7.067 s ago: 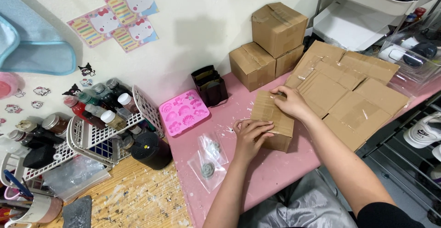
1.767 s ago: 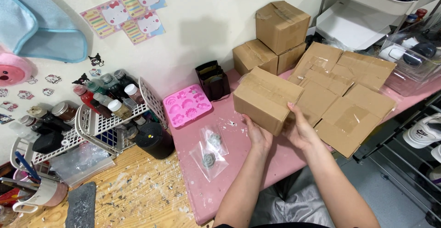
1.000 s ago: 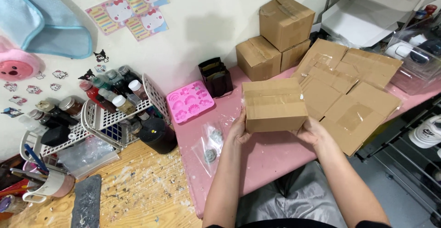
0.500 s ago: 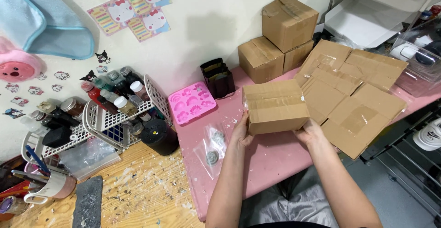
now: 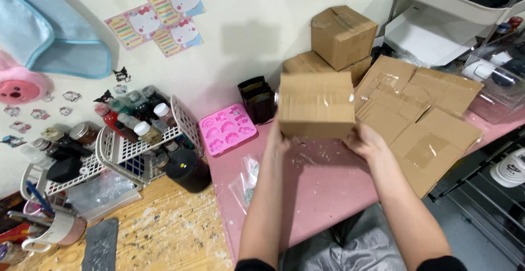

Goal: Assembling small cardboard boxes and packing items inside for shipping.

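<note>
A plain brown cardboard box (image 5: pixel 316 105), striped with clear glossy tape, is seen above a pink worktop (image 5: pixel 322 189) flecked with white. A bright pink mould (image 5: pixel 227 129) and a black pot (image 5: pixel 187 168) are set near the worktop's left edge. Flattened brown cartons (image 5: pixel 424 115) are spread at its right edge.

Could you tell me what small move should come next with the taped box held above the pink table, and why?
Probably lower the cardboard box onto the bare pink table: the left hand and right hand hold it in the air, with free space beneath.
</note>
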